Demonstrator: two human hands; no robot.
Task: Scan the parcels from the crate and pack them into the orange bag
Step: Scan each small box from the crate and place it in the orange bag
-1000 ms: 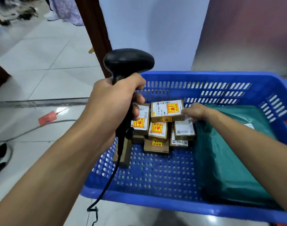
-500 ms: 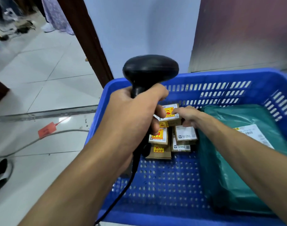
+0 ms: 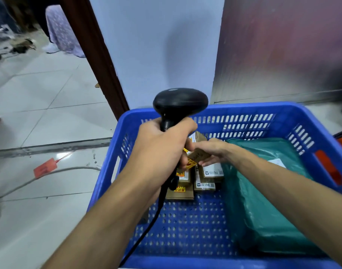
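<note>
Pinching a small cardboard parcel point(image 3: 198, 156), tilted, just above the parcel pile point(image 3: 209, 175) at far left of the blue crate point(image 3: 243, 109): that's the right grip point(image 3: 212, 152). Left grip point(image 3: 162, 152) is wrapped round the barcode scanner point(image 3: 180, 102). Turn the label toward the scanner window and hold steady; the label face looks half hidden.

In your crate point(image 3: 243, 108), boxes point(image 3: 210, 173) cluster at the far left; a mailer point(image 3: 263, 200) lies along the right.
</note>
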